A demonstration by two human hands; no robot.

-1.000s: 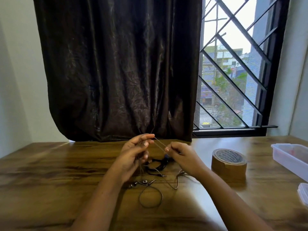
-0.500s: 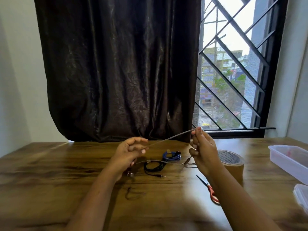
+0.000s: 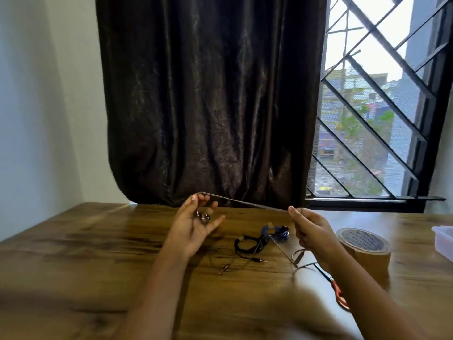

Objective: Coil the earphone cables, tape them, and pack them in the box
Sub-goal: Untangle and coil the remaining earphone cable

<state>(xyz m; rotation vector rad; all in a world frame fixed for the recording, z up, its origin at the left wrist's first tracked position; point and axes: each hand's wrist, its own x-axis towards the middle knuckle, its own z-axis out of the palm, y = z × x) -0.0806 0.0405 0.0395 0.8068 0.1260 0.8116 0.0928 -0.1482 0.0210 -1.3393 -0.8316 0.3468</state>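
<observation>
Seen from beside the wooden table [image 3: 73, 241], a person stretched a grey earphone cable [image 3: 245, 202] taut between two raised hands in front of a dark curtain [image 3: 208, 106]. At left, the left hand [image 3: 196, 224] was half-curled, palm up, with the two metal earbuds [image 3: 203, 216] cupped in it and the cable pinched at its fingertips; further right, the right hand [image 3: 308, 229] was closed on the cable's other stretch, whose slack dropped to the tabletop below. To coil well, it seemed wise to keep the line lightly tensioned, anchor the earbuds in the left palm and lay even loops around those fingers, letting the right hand feed cable without twisting it. Counted left to right on the table: one loose plug end [image 3: 224, 269] of uncertain ownership, one coiled black earphone [image 3: 247, 245], one coiled blue earphone [image 3: 275, 231], one pair of red-handled scissors [image 3: 339, 294], one roll of brown tape [image 3: 365, 251] and, at the far edge, one clear plastic box [image 3: 443, 239], well apart from the cable. That made three earphone sets visible, one in hand.
</observation>
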